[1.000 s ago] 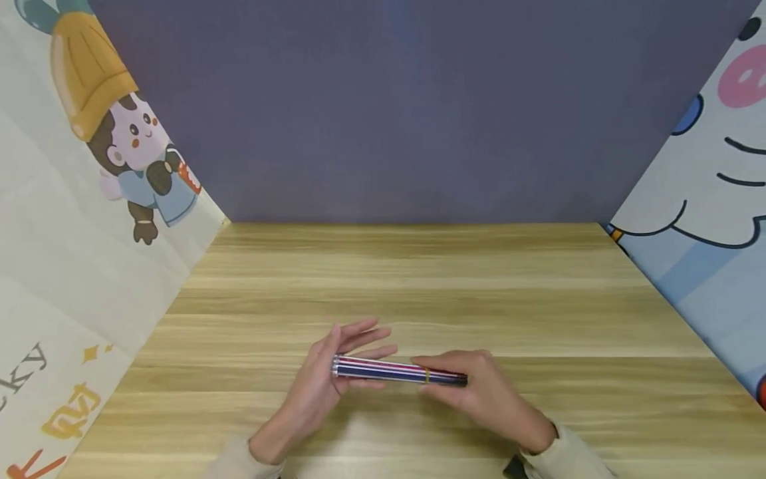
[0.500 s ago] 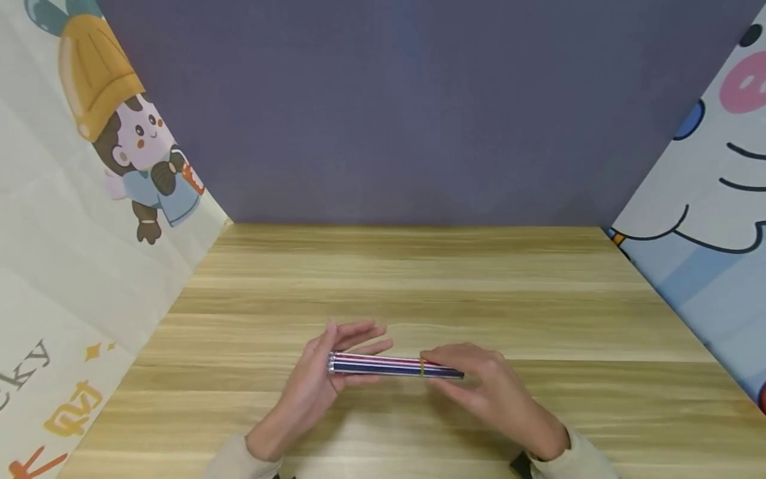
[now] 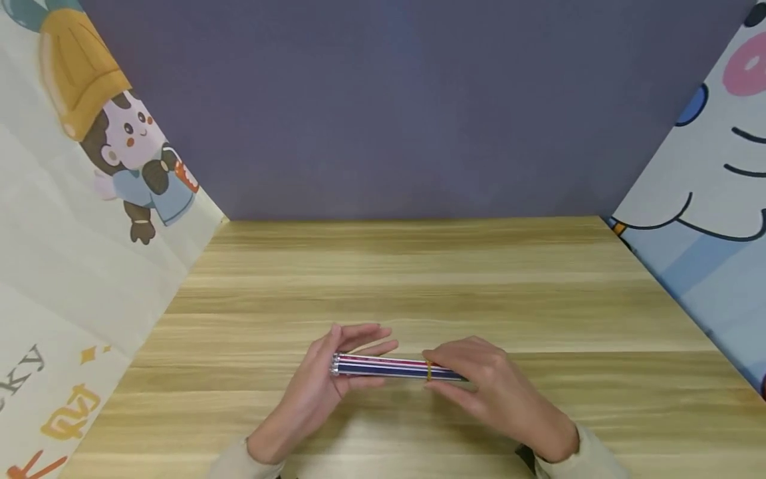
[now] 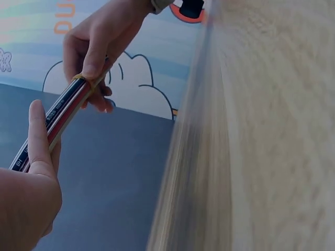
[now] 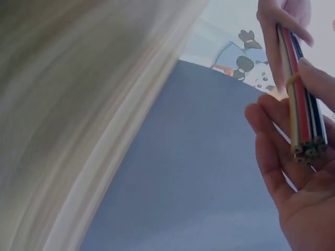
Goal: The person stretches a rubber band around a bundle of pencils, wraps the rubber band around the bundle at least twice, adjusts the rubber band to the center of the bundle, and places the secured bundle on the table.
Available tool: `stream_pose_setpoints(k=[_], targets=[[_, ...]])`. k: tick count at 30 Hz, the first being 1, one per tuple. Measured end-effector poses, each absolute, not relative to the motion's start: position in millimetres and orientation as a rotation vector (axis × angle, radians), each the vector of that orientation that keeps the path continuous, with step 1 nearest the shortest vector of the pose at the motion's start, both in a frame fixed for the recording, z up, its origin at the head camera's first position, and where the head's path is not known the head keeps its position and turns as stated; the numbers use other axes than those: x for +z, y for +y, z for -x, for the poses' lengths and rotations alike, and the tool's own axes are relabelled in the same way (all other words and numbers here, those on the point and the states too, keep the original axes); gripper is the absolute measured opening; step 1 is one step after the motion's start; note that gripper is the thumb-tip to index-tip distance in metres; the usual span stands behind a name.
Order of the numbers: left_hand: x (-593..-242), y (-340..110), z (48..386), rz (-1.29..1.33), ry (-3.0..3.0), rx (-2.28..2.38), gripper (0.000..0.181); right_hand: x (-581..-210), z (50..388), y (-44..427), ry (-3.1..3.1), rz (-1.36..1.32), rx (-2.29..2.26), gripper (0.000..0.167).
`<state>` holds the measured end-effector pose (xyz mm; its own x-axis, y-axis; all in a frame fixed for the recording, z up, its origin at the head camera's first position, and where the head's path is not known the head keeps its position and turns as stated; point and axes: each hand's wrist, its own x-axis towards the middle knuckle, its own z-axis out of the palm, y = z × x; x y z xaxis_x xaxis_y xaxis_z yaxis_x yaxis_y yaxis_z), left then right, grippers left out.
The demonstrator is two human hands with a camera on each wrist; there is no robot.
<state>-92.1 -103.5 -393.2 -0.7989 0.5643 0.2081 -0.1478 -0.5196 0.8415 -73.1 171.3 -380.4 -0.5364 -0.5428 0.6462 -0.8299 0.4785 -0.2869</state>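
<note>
A bundle of striped pencils [image 3: 383,366] is held level above the table, silvery ends to the left. Around its right part sits a yellow rubber band [image 3: 429,370]. My right hand [image 3: 497,392] pinches the bundle at the band, thumb on one side and fingers on the other. My left hand [image 3: 317,382] supports the other end against the palm, its fingers mostly straight along the pencils. In the right wrist view the flat, unsharpened ends of the pencils [image 5: 309,149] show above the right palm. Dark, white and red stripes [image 4: 65,107] appear in the left wrist view.
A wood-grain table [image 3: 413,286] lies beneath both hands. Behind it stands a dark grey-blue panel [image 3: 407,113]. Cartoon-printed sheets flank it on the left [image 3: 54,219] and on the right [image 3: 700,179].
The right fingertips have shifted slightly right along the bundle to the rubber band, and the hand has arched higher. The left hand and the bundle have barely moved.
</note>
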Motion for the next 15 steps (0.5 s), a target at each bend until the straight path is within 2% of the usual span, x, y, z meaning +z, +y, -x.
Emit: stream_pose_setpoints(k=[7, 15], targets=[[-399, -101, 91, -0.601, 1.203, 2.292, 0.055, -385, 76, 155, -2.24, -1.224, 0.612, 0.024], [-388, -109, 96, -0.461, 1.301, 2.334, 0.059, -385, 89, 149, -2.25, -1.206, 0.522, 0.038]])
